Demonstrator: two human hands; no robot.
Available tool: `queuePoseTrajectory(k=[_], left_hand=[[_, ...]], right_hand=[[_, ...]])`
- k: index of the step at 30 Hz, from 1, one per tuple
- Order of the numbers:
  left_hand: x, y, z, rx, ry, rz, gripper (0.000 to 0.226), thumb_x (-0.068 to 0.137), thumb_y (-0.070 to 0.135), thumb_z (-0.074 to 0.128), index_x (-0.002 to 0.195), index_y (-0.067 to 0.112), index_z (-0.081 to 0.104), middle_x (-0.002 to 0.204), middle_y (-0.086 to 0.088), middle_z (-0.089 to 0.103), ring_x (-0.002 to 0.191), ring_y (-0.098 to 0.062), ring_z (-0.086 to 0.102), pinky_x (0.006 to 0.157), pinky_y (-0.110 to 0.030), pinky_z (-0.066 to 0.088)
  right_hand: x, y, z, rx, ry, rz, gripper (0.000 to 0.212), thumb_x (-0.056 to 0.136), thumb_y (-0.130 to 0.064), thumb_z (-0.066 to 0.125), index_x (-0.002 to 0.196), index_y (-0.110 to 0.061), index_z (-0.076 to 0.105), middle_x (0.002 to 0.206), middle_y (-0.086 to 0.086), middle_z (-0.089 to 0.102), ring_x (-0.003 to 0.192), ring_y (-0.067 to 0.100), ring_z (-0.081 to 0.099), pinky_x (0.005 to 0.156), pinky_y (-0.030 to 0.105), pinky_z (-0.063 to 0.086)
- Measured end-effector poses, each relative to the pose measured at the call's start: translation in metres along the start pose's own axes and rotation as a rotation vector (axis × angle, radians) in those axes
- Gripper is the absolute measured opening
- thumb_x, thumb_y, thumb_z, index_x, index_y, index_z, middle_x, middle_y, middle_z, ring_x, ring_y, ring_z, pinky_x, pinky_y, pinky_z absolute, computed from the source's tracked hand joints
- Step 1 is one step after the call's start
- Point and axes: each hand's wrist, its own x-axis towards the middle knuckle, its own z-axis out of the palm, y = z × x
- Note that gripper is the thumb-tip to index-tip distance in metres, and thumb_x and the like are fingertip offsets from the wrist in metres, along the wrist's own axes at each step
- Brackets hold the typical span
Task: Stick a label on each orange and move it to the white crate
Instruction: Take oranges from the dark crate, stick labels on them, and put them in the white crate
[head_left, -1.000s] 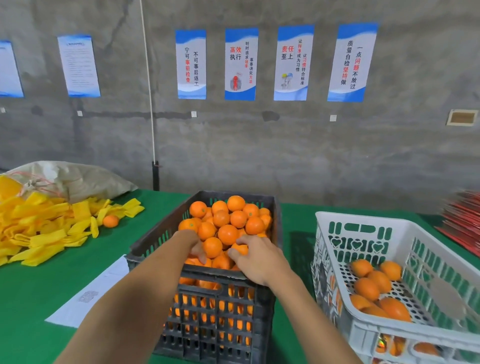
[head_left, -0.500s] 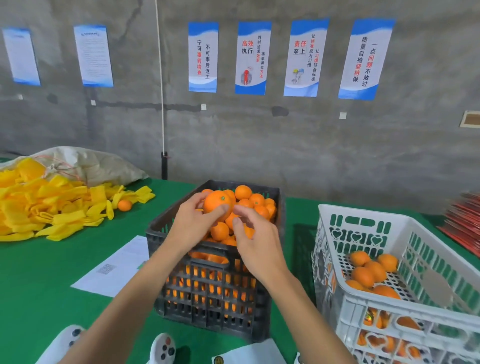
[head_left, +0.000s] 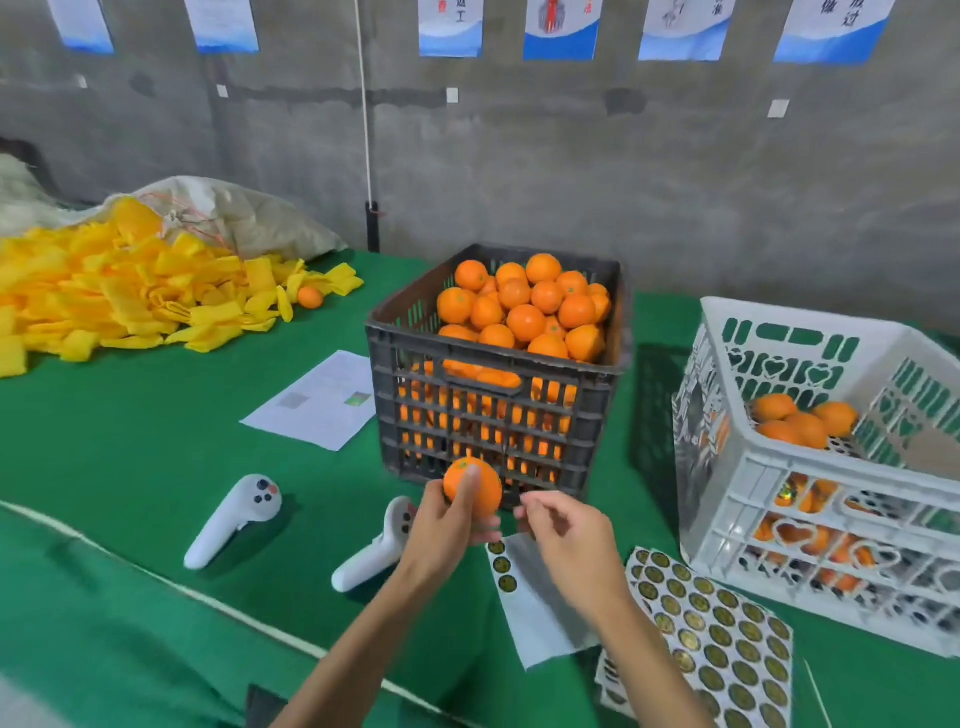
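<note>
Item one: the orange in hand, held up in front of the near wall of the black crate. The left hand grips it from below and behind, fingers curled round the fruit, one fingertip lying across its front face. No label can be made out on it.

Item two: the right hand, just beside the orange on its right and not touching it. Its fingers are curled, the thumb and forefinger tips drawn close together; whether they pinch a label cannot be told.

Item three: black crate, centre of the green table, heaped with oranges above the rim.

Item four: white crate, to the right of the black one with a gap between, holding a few oranges in its far corner and more showing through the lower slots.

Item five: sticker sheets, round gold labels in rows, lying on the table in front of the white crate. A mostly peeled backing sheet lies beside them under the right wrist, a short column of labels left along its edge.

Item six: two white handheld controllers on the table, one left of the hands, the other partly behind the left hand.

Item seven: printed paper sheet, left of the black crate.

Item eight: pile of yellow foam sleeves spilling from a sack at far left, one loose orange at its edge.
</note>
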Motion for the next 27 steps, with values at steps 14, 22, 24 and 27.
queuePoseTrajectory(k=[14,22,24,27], left_hand=[[-0.001,-0.058,-0.005,-0.239,-0.059,-0.190,0.072,0.098,0.063,0.051,0.150,0.016,0.034,0.141,-0.013,0.052,0.111,-0.026,0.074,0.105,-0.045,0.055],[-0.007,-0.062,-0.005,-0.037,-0.091,-0.117,0.106,0.075,0.092,0.048,0.151,0.020,0.033,0.144,-0.007,0.052,0.125,-0.023,0.065,0.115,-0.048,0.046],[-0.008,-0.063,-0.005,-0.065,-0.078,-0.116,0.104,0.073,0.092,0.050,0.149,0.023,0.033,0.146,-0.007,0.051,0.124,-0.023,0.066,0.115,-0.049,0.045],[-0.009,-0.064,-0.006,-0.045,-0.083,-0.095,0.102,0.075,0.093,0.047,0.148,0.023,0.036,0.145,-0.006,0.052,0.121,-0.020,0.068,0.115,-0.050,0.044]], right_hand=[[-0.019,0.057,0.026,-0.553,-0.318,-0.184,0.043,0.088,-0.060,0.068,0.105,-0.021,0.075,0.086,-0.015,0.042,0.075,0.004,0.043,0.070,0.022,0.034],[-0.009,0.061,0.026,-0.556,-0.335,-0.235,0.032,0.096,-0.048,0.062,0.095,-0.016,0.069,0.086,-0.013,0.038,0.072,0.006,0.042,0.071,0.023,0.036],[-0.011,0.061,0.023,-0.468,-0.363,-0.210,0.044,0.088,-0.059,0.068,0.110,-0.021,0.071,0.088,-0.016,0.040,0.074,0.000,0.046,0.070,0.015,0.034],[-0.016,0.066,0.022,-0.349,-0.338,-0.188,0.057,0.085,-0.058,0.074,0.126,-0.019,0.071,0.091,-0.019,0.043,0.081,-0.001,0.049,0.073,0.009,0.037]])
